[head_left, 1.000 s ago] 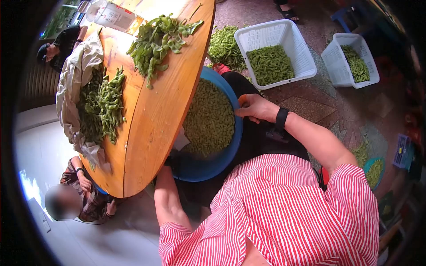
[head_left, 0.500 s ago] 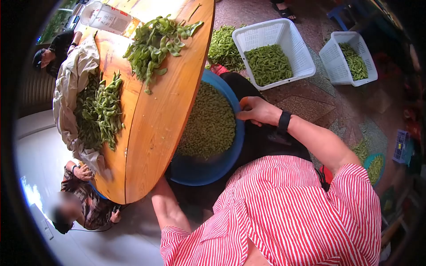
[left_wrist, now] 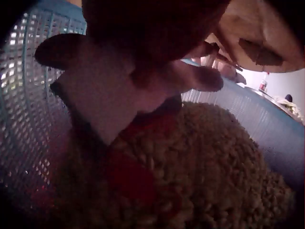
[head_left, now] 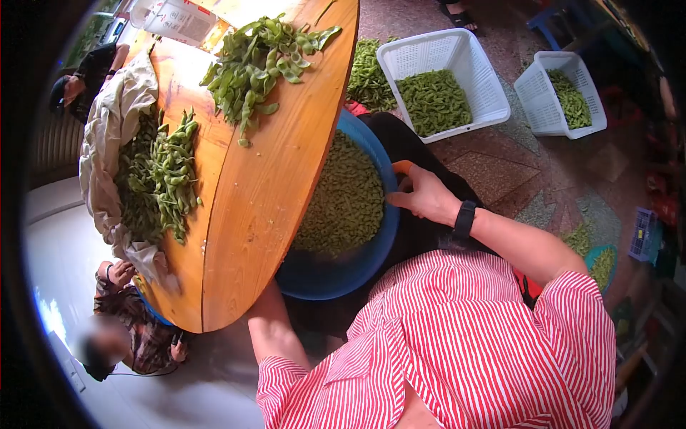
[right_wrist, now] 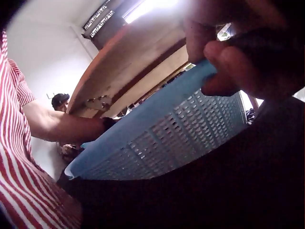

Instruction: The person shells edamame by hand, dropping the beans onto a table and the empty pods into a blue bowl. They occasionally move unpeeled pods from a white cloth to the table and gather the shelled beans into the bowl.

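Note:
A blue perforated basket (head_left: 336, 282) sits at the person's lap, partly under the table edge, with a deep layer of shelled green beans (head_left: 343, 193) in it. The right hand (head_left: 429, 194) pinches its near rim between thumb and fingers; something orange covers one fingertip. In the right wrist view, these fingers (right_wrist: 228, 71) lie over the blue rim. The left hand (left_wrist: 157, 71) is inside the basket above the beans, hidden by the tabletop in the head view. It holds a flat white piece (left_wrist: 102, 95) with a pointed lower corner. Dim red patches (left_wrist: 131, 176) show below it.
A wooden table (head_left: 264, 193) overhangs the basket, bearing bean pods on stems (head_left: 261, 64), more pods (head_left: 171, 171) on a cloth (head_left: 107, 150), and a clear jug (head_left: 175, 20). White crates (head_left: 457, 86) of pods stand on the floor. Another person (head_left: 136, 322) sits across the table.
The right hand stays on the basket rim, shifting slightly right and down in view. The white piece by the left hand, visible a second ago, is now behind the tabletop in the head view.

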### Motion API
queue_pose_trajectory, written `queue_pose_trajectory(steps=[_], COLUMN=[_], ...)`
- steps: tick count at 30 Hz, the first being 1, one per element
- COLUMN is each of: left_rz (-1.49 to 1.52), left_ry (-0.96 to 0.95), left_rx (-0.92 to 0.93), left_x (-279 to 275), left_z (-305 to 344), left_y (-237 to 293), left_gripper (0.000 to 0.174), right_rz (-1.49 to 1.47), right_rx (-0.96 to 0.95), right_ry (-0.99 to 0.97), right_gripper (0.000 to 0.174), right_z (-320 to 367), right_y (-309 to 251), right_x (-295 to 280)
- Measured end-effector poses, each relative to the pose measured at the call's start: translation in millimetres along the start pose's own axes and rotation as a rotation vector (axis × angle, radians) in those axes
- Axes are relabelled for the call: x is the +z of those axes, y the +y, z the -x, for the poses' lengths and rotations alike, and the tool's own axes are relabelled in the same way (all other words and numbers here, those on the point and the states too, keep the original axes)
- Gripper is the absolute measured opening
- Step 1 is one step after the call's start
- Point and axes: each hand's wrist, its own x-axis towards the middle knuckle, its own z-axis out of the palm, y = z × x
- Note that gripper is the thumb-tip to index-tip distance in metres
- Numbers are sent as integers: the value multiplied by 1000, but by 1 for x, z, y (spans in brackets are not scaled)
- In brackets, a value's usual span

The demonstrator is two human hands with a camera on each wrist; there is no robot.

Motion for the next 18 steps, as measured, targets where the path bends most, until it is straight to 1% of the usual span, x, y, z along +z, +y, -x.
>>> queue_pose_trajectory(steps=[2,3,5,6,8,12,14,18], left_rz=[6,6,0,-5,-16,-32,-39,-51], left_ry=[14,22,37,44,56,83,102,138], left_rx=[-5,-10,-23,-29,-40,-65,-82,-123], left_x=[1,0,-4,-6,-12,-20,-24,-32], left_z=[0,1,2,4,6,11,13,20], left_y=[6,8,11,11,13,21,25,36], left_gripper=[44,44,44,44,44,44,44,44], right_rz=[-12,-5,41,43,-24,7,17,24], right_rx=[16,12,-48,-54,-35,-32,-77,-92], right_ry=[1,-2,26,21,4,-46,-92,-139], right_gripper=[66,66,74,74,78,79,74,68], right_z=[4,6,8,8,7,4,0,-15], right_y=[0,0,0,1,1,-5,-11,-27], right_x=[3,4,8,9,10,3,-2,-15])
